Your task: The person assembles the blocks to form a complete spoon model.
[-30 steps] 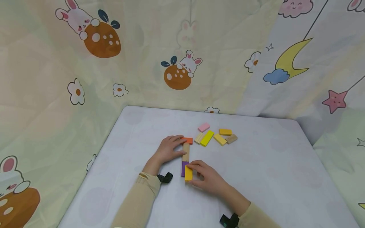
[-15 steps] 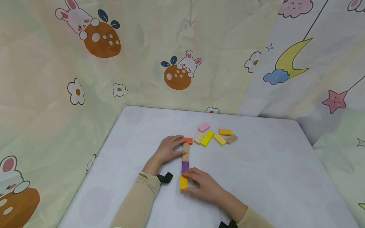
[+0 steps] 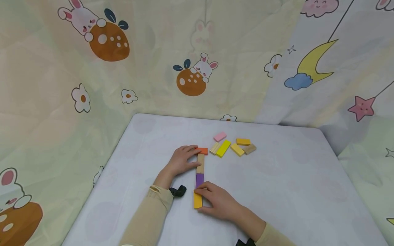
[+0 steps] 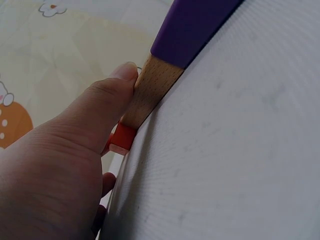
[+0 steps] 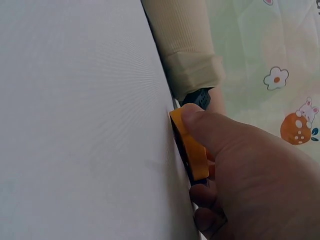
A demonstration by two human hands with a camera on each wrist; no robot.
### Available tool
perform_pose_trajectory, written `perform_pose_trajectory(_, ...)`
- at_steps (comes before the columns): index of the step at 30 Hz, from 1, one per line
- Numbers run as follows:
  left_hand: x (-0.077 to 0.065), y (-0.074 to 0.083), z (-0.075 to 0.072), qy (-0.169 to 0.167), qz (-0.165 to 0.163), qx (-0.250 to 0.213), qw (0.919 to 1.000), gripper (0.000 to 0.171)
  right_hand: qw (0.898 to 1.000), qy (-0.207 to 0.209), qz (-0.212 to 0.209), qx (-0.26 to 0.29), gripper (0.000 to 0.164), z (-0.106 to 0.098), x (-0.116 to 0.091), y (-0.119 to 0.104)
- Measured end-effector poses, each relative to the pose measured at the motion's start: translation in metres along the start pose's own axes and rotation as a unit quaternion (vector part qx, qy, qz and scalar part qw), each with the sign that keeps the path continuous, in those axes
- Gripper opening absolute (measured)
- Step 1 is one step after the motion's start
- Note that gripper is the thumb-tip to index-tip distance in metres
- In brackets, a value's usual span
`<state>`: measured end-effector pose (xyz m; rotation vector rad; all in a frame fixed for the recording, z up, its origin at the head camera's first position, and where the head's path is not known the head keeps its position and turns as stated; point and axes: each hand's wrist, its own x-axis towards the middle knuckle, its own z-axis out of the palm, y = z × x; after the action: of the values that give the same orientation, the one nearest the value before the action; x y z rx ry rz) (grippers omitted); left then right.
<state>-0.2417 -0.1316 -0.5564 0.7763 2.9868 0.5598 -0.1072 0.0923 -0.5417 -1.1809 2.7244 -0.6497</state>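
- While the right hand (image 3: 220, 203) pinches the amber block (image 3: 198, 201) by its two ends between thumb and fingers, that block lies at the near end of a row on the worktop (image 3: 277, 177).
- Beyond it come a purple block (image 3: 199, 180) and a plain wooden block (image 3: 200, 164); fingertips cover the joint between amber and purple, so contact cannot be told.
- An orange block (image 3: 203, 151) lies crosswise at the far end, touching the plain wooden block.
- The left hand (image 3: 184, 160) is loosely spread, its thumb against the plain wooden block and its fingers at the orange block.
- Right of the row's far end lie a pink block (image 3: 220, 136), a bright yellow block (image 3: 223, 148) and a tan block (image 3: 249, 149), among others.
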Motion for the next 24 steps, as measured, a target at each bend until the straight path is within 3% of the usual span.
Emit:
perform_pose_trajectory(10,-0.0008,0.0010,-0.0013,-0.003,-0.002,-0.007,1.0000,0.065,0.999,0.000,-0.028,-0.017,0.058,0.0021,-0.0008,0.0025)
perform_pose_trajectory(24,-0.0013,0.0012,-0.0021,0.000,-0.003,-0.008,1.0000,0.065,1.000,-0.002,-0.012,-0.009,0.058,-0.0004,-0.0005,0.0013)
